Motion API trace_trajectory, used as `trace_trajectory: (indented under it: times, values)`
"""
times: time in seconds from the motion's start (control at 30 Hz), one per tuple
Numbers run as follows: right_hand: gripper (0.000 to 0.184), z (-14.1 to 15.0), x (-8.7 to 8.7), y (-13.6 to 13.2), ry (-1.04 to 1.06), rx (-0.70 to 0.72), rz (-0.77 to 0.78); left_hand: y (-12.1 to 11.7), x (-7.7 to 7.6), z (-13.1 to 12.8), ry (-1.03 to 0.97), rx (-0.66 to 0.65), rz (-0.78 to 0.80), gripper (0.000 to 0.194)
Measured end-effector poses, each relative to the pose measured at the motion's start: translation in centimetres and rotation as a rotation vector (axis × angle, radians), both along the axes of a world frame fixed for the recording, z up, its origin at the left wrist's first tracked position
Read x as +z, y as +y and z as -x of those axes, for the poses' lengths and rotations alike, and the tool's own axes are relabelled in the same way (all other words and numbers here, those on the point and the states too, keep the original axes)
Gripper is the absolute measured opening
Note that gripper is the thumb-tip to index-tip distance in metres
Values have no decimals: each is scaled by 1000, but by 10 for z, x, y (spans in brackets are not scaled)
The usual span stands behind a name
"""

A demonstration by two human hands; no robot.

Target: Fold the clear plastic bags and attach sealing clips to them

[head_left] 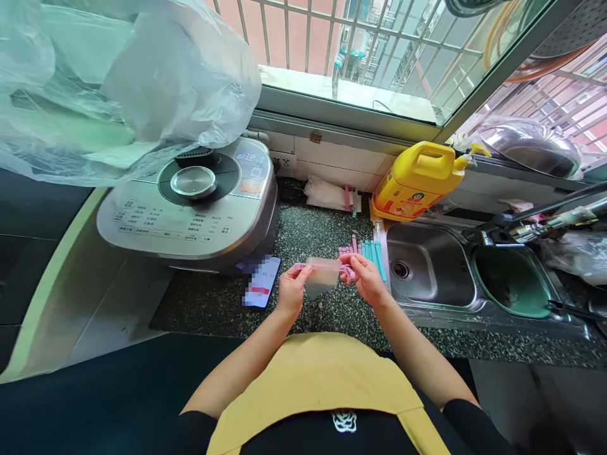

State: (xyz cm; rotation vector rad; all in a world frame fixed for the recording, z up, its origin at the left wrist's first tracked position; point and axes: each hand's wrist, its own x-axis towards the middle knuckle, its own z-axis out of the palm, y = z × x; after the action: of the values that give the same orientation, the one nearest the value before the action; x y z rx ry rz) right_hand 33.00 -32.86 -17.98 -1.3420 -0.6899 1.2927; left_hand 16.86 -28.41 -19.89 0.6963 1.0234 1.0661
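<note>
Above the counter's front part, both my hands hold a small translucent plastic bag stretched sideways between them. My left hand pinches its top left corner, where the tip of a pink strip shows. At the other top corner, the fingers of my right hand are closed on a pink bag clip, partly hidden by them. Just beyond my right hand, teal clips and pink clips lie side by side on the counter.
A rice cooker stands at left, with a phone before it. Plastic bags hang above. A clipped white packet lies by the wall. A yellow jug stands behind the sink, beside a green basin.
</note>
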Motion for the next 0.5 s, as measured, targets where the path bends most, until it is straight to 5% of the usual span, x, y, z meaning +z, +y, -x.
trace_trajectory:
  times: [0.33,0.5]
  values:
    - [52,-7,11,-7,-252,70,-236,-1,13,0,2,-39,-14,20]
    - [51,-10,19,-5,-216,46,-221,-1,15,2,10,-49,-33,19]
